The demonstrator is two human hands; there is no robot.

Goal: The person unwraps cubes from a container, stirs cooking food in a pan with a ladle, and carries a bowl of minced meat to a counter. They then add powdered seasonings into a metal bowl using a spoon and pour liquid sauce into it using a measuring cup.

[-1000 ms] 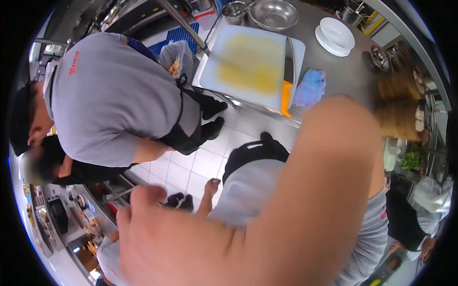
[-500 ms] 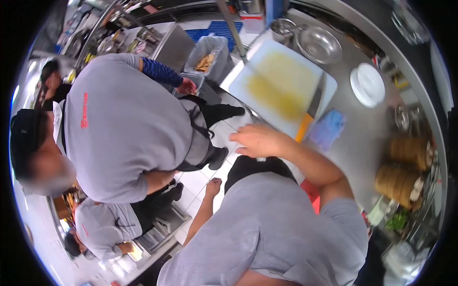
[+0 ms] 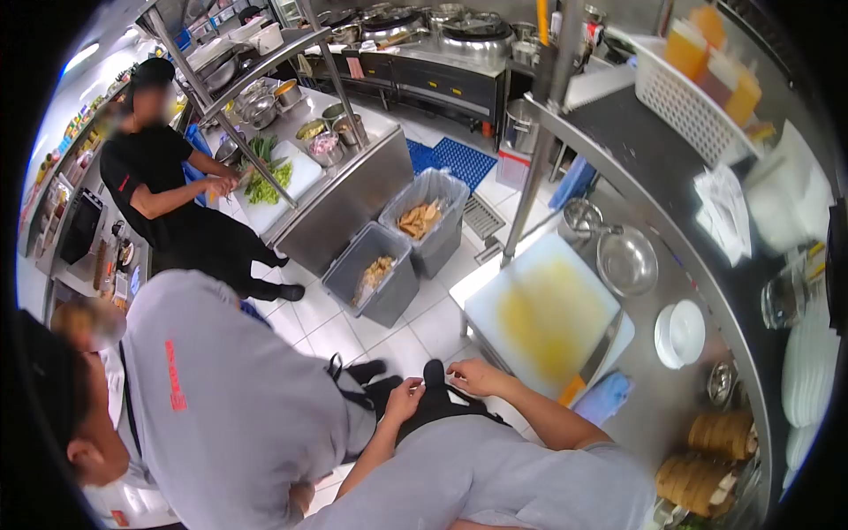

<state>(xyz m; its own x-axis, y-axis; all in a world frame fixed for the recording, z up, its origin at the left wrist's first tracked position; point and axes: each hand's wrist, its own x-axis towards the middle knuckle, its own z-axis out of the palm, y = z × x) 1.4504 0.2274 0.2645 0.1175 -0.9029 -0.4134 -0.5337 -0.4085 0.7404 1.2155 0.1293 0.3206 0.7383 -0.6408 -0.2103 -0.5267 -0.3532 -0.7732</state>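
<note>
My left hand [image 3: 404, 400] is closed at the front of my waist, its fingertips pinched near a thin white strip. Close by on the right is my right hand [image 3: 477, 377], fingers curled together beside the black apron [image 3: 435, 405]. What either hand pinches is too small to make out. Beyond my right forearm, a yellow-stained white cutting board [image 3: 549, 309] lies on the counter. An orange-handled knife [image 3: 574, 389] rests along its right edge, with a blue-purple cloth [image 3: 604, 397] beside the handle.
A co-worker in grey [image 3: 230, 389] stands close at left. Another in black [image 3: 163, 177] handles greens [image 3: 265, 184] on a board. Two grey bins [image 3: 393, 305] stand on the floor. On the right counter are a metal bowl [image 3: 627, 262], white plates [image 3: 679, 334] and bamboo steamers [image 3: 698, 484].
My right arm has come down from in front of the camera to my waist, and my left hand has moved beside it. The view has swung up, showing more kitchen and the co-worker in black.
</note>
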